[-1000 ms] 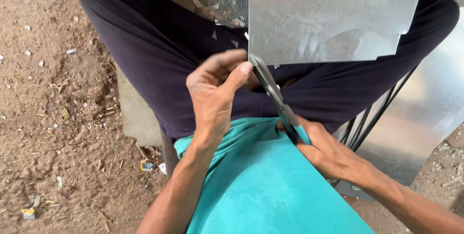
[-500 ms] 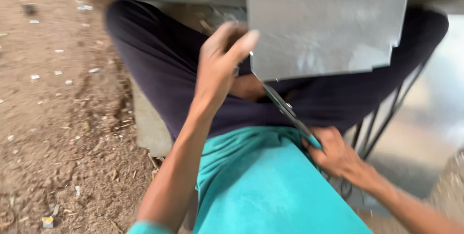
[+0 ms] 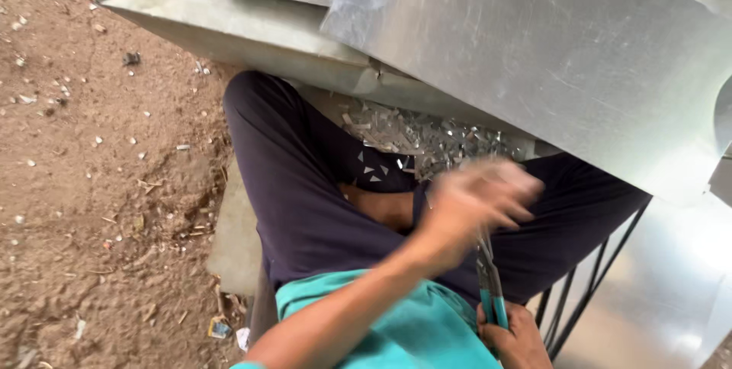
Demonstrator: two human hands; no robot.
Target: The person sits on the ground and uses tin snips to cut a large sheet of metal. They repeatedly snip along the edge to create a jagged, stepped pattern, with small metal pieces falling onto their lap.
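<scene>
A large galvanized metal sheet (image 3: 549,56) lies tilted across my lap at the upper right. My right hand (image 3: 522,342) sits at the bottom edge, closed around the teal handles of tin snips (image 3: 489,285) whose blades point up toward the sheet. My left hand (image 3: 476,201) is motion-blurred just above the snips and below the sheet's lower edge. The blur hides whether its fingers hold anything. My dark trousers (image 3: 305,186) and teal shirt (image 3: 396,323) fill the middle.
Small metal offcuts (image 3: 427,136) are heaped between my legs. More bent sheet metal (image 3: 229,18) lies at the top left, another shiny sheet (image 3: 671,285) at the lower right beside dark rods (image 3: 579,293). Bare dirt (image 3: 91,186) covers the left, with a stone slab (image 3: 236,239) under me.
The view has swung up and right, so the sheet now fills the top. My left hand has come off the sheet's corner and moved down toward the snips. The right hand keeps the snips.
</scene>
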